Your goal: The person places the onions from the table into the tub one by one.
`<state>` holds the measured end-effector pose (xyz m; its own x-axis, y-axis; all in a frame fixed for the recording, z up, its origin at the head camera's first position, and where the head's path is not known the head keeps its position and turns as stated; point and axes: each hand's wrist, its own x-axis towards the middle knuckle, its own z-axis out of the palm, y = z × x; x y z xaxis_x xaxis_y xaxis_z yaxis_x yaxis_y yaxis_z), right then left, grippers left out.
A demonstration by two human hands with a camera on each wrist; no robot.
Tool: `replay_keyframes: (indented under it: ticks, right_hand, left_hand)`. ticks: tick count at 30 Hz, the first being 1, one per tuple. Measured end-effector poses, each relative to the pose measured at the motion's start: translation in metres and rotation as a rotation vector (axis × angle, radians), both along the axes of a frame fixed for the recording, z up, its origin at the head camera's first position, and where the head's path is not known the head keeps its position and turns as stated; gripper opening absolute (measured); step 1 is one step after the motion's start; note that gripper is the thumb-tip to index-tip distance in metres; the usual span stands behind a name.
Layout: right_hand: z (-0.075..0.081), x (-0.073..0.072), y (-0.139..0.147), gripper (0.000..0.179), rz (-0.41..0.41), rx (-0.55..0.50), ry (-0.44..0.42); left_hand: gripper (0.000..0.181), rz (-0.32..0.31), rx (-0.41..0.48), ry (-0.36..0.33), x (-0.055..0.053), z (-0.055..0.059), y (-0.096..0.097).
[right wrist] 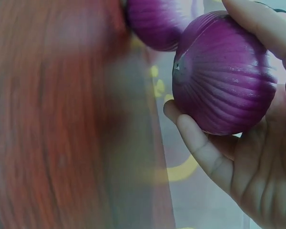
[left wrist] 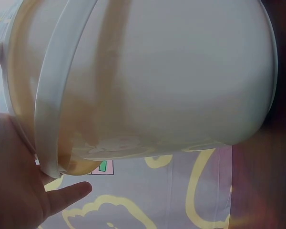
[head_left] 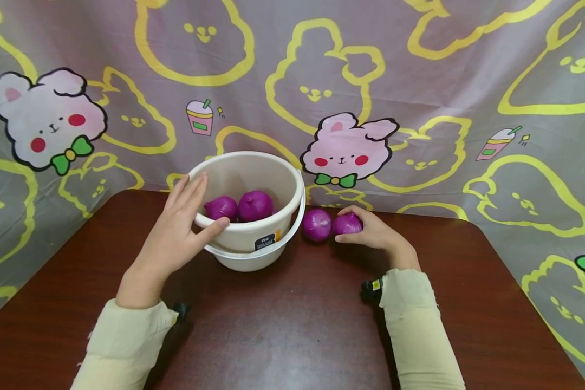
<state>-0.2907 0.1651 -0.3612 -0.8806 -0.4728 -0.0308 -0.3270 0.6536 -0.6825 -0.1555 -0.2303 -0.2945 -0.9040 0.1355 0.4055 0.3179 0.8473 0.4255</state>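
Observation:
My right hand (head_left: 370, 230) grips a purple onion (right wrist: 224, 76), thumb on one side and fingers curled round the other. A second onion (head_left: 317, 225) sits just left of it on the table, close beside the bucket. The cream bucket (head_left: 246, 261) stands upright with its white handle (head_left: 292, 230) lowered across the front. Inside lie two more purple onions, a left one (head_left: 221, 208) and a right one (head_left: 255, 206). At the bucket's left rim, my left hand (head_left: 175, 227) rests with fairly straight fingers, its thumb (head_left: 213, 230) spread over the front rim.
The dark brown table (head_left: 283, 336) runs back to a patterned curtain (head_left: 419, 81) with rabbits and yellow outlines. The curtain hangs close behind the bucket. A dark label (head_left: 265, 241) marks the bucket's front.

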Motion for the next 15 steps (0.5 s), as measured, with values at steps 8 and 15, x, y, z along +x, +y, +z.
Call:
replay_keyframes:
  ticks: [8,15]
  right_hand:
    - [0.0032,0.0028,-0.0068,0.061,-0.035,-0.099,-0.065]
    - [0.0069,0.0049,-0.0047,0.062,-0.047,-0.181,-0.058]
  left_hand:
    - [0.090,-0.001,-0.002,0.005,-0.0008,-0.0005,-0.0003]
    - [0.090,0.001,-0.008,0.016,-0.0017,-0.0013,-0.0007]
